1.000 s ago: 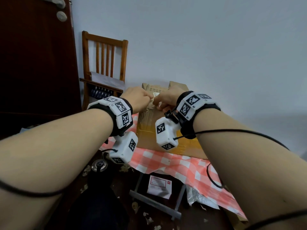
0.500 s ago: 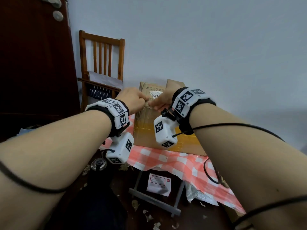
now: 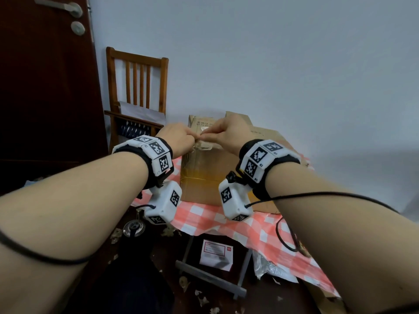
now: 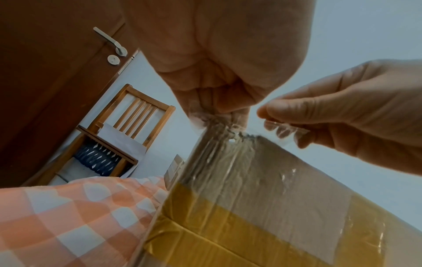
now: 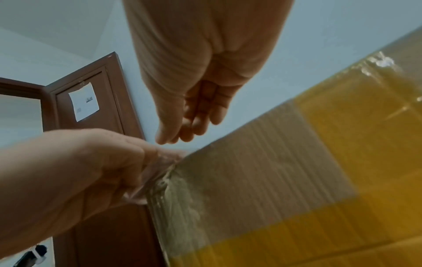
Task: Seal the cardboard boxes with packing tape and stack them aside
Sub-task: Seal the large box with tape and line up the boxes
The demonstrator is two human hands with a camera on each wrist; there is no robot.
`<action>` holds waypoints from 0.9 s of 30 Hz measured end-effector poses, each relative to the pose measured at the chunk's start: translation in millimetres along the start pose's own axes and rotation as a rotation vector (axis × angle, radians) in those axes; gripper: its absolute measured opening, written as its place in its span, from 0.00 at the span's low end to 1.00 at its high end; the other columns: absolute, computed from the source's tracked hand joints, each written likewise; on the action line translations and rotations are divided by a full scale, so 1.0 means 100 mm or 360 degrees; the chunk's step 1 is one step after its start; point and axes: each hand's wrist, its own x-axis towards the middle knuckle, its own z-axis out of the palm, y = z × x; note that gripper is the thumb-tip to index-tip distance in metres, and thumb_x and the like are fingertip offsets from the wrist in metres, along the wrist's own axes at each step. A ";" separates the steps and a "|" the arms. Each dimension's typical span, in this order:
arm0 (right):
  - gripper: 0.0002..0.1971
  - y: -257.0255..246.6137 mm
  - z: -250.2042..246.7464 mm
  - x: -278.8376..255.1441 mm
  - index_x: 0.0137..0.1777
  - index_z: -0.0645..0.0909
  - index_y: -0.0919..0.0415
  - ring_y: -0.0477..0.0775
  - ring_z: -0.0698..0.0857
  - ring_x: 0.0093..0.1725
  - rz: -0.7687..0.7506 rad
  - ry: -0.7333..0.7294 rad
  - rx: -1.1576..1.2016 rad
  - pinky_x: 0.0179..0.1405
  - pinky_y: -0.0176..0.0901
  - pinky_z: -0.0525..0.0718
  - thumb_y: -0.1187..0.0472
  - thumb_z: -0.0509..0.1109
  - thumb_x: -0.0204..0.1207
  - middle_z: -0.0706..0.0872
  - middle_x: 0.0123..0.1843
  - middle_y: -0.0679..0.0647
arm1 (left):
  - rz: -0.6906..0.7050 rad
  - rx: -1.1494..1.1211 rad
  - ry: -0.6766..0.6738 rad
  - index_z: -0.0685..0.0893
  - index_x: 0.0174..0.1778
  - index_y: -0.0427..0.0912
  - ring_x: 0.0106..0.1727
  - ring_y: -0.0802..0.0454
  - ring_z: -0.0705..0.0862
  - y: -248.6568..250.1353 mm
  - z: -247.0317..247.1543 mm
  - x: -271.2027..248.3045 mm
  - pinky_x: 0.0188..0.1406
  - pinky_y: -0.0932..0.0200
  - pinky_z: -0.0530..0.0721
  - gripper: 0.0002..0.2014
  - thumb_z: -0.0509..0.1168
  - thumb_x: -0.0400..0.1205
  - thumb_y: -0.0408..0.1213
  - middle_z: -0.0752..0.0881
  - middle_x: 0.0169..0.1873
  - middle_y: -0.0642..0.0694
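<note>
A brown cardboard box (image 3: 204,177) stands on the checked tablecloth (image 3: 226,220), against the wall. Clear tape (image 4: 228,153) runs down its near side over a yellow tape band (image 4: 228,225). Both hands meet at the box's top near edge. My left hand (image 3: 181,138) pinches the crumpled end of the clear tape (image 4: 217,119) at that edge. Just to its right, my right hand (image 3: 223,132) pinches a loose bit of clear tape (image 4: 283,128) between thumb and fingers. In the right wrist view the left hand (image 5: 137,166) holds tape at the box corner (image 5: 173,168).
A wooden chair (image 3: 138,91) stands left of the table beside a dark door (image 3: 45,87). Cardboard flaps (image 3: 238,118) rise behind the hands. Under the table lie a white labelled packet (image 3: 216,254) and scraps. A black cable (image 3: 285,236) hangs over the cloth.
Both hands stay together at the box's top edge. The right hand has shifted slightly up and to the right of the left hand.
</note>
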 end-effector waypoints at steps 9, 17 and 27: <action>0.13 0.01 0.05 0.00 0.55 0.89 0.56 0.52 0.84 0.56 -0.0091 -0.0205 -0.0481 0.59 0.43 0.79 0.52 0.73 0.75 0.88 0.53 0.53 | 0.0035 -0.0391 -0.0234 0.84 0.66 0.51 0.62 0.57 0.80 -0.25 -0.04 0.03 0.63 0.60 0.77 0.21 0.71 0.77 0.49 0.86 0.61 0.51; 0.13 -0.09 0.07 -0.02 0.57 0.87 0.57 0.54 0.83 0.55 -0.0194 -0.0251 -0.0789 0.48 0.38 0.74 0.52 0.67 0.80 0.85 0.57 0.54 | 0.0218 -0.0224 -0.0261 0.83 0.66 0.49 0.66 0.59 0.79 -0.32 -0.04 0.03 0.65 0.65 0.73 0.20 0.70 0.77 0.44 0.84 0.63 0.55; 0.13 -0.01 0.16 -0.05 0.56 0.82 0.58 0.54 0.78 0.58 -0.0238 -0.0144 -0.0789 0.54 0.42 0.76 0.57 0.75 0.73 0.78 0.60 0.53 | 0.0231 -0.0163 -0.0397 0.76 0.72 0.55 0.74 0.57 0.72 -0.41 -0.07 0.02 0.73 0.59 0.69 0.28 0.71 0.77 0.32 0.75 0.73 0.57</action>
